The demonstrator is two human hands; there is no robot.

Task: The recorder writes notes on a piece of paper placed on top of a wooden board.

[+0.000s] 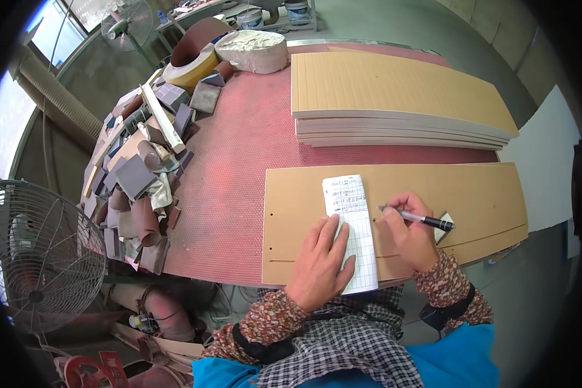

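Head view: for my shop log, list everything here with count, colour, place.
Table: 1, red, centre
Front board: 1, tan, table's near side
Board stack: 1, tan, behind front board
Paper: 1, white, on front board
Pen: 1, black-silver, right of paper
Small piece: 1, white, by pen
Scrap pile: 1, grey-brown, table's left
Roll: 1, brown-yellow, table's far left
Bundle: 1, whitish, beside roll
Large sheet: 1, white, far right
Fans: 2, grey, left side
Hose: 1, beige, upper left
Buckets: 2, white-blue, top centre
Checked garment: 1, black-white, lower centre
Sleeves: 2, brown, forearms
Left hand: 1, bare, on paper
Right hand: 1, bare, holding pen
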